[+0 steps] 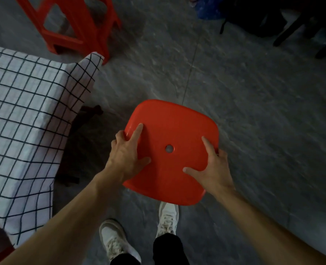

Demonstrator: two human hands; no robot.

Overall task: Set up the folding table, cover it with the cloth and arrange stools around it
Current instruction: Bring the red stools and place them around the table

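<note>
1. The red stool (pixel 169 150) sits low in the middle of the view, its square seat with rounded corners seen from above and a small round hole near the seat's centre. Its legs are hidden under the seat, so whether it stands on the floor (pixel 254 111) or is lifted cannot be told.
2. The left hand (pixel 128 155) is clamped on the seat's left edge, fingers curled over the rim, index finger and thumb flat on top.
3. The right hand (pixel 212 169) is clamped on the right edge the same way, thumb pointing inward across the seat.
4. The tabletop, covered by the checked cloth (pixel 18 111), fills the left side; the cloth's corner hangs down just left of the stool, with a dark gap of floor between the two.
5. A second red stool (pixel 78 25) stands beyond the cloth's far corner, near it.
6. To the right of the held stool lies open grey floor; dark objects sit at the top right, well apart.
7. Two white shoes (pixel 118 243) stand on the floor just below the seat's near edge.
</note>
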